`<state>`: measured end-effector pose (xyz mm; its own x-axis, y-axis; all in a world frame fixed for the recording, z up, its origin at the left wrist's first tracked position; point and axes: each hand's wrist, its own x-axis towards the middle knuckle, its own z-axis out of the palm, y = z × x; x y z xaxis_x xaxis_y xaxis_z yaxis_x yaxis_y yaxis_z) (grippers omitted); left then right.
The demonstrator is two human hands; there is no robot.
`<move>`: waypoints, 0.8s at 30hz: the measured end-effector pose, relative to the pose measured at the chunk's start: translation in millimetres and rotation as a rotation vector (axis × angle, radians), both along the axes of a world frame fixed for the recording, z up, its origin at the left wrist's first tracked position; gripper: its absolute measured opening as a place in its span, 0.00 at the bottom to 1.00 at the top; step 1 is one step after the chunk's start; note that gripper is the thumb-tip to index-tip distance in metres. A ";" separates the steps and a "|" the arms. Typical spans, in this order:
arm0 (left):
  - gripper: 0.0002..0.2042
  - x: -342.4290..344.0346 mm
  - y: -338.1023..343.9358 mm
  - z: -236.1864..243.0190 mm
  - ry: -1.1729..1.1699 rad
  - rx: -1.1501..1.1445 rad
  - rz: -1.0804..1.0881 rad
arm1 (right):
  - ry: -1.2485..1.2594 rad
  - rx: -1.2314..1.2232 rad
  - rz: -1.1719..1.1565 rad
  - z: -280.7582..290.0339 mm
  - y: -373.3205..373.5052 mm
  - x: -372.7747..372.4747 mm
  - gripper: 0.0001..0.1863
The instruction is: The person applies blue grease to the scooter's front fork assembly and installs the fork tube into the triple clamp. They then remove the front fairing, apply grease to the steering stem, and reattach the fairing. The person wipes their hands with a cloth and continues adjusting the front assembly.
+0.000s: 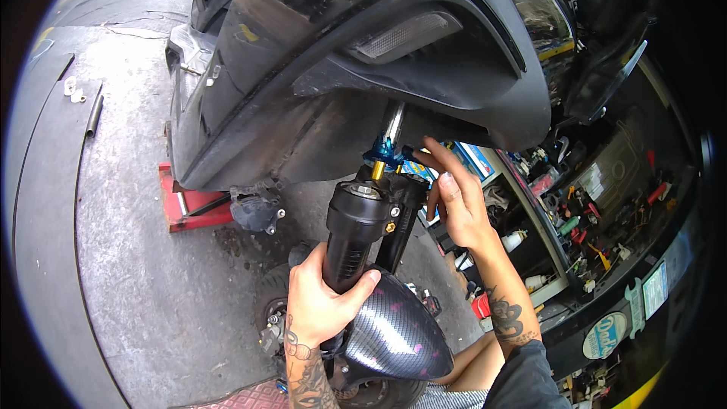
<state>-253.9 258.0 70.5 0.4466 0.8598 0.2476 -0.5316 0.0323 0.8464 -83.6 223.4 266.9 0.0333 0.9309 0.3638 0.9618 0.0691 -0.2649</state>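
Note:
A black front fork stands tilted below a scooter's dark front body. My left hand is wrapped round one fork leg, just above a carbon-patterned front fender. At the top of the fork is a blue clamp piece with gold posts, and a shiny metal stem runs from it up under the body. My right hand is beside the clamp, fingers stretched out and apart. Its fingertips are close to the clamp's right side; whether they touch I cannot tell. Part of the front wheel shows under the fender.
A red stand is under the body on the left, with a black caliper-like part hanging near it. Shelves at right hold tools and bottles. A dark mat and a short black tube lie on the concrete floor.

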 end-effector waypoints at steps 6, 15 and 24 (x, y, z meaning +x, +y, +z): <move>0.20 -1.8 0.3 2.5 0.007 0.000 -0.006 | 0.407 -0.072 -0.155 4.1 6.4 -12.4 0.48; 0.19 -5.9 2.0 6.3 0.010 0.061 0.045 | 0.848 -0.289 -0.272 26.6 58.3 12.0 0.49; 0.21 -8.0 4.6 5.6 -0.010 0.085 0.049 | -0.304 0.044 0.062 15.8 21.9 -41.7 0.37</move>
